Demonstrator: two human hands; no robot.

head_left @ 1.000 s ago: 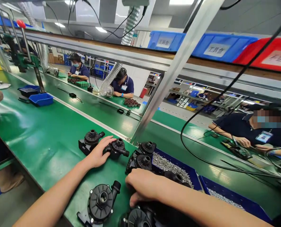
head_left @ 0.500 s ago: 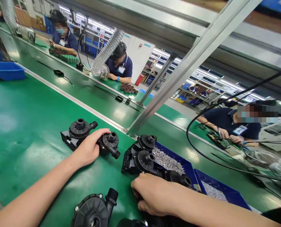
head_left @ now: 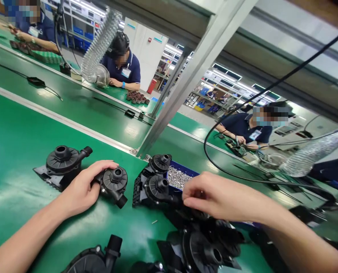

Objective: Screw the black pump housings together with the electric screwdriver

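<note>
My left hand lies curled over a black pump housing on the green belt and grips its left side. Another black pump housing stands just left of that hand. My right hand hovers over the blue tray of screws with its fingers pinched together; what they hold is too small to make out. Two more black pump housings stand against the tray's left end. Several other black housings lie near the bottom edge, below my right forearm.
A slanted metal post rises behind the tray. A black cable loops across the far belt. Three people in dark blue shirts work on the far side. A ribbed silver hose hangs at upper left, another at right.
My right hand has lifted off the housings at the bottom and moved up over the screw tray, fingers pinched. The left hand has stayed on its housing. The view has tilted down and right.
</note>
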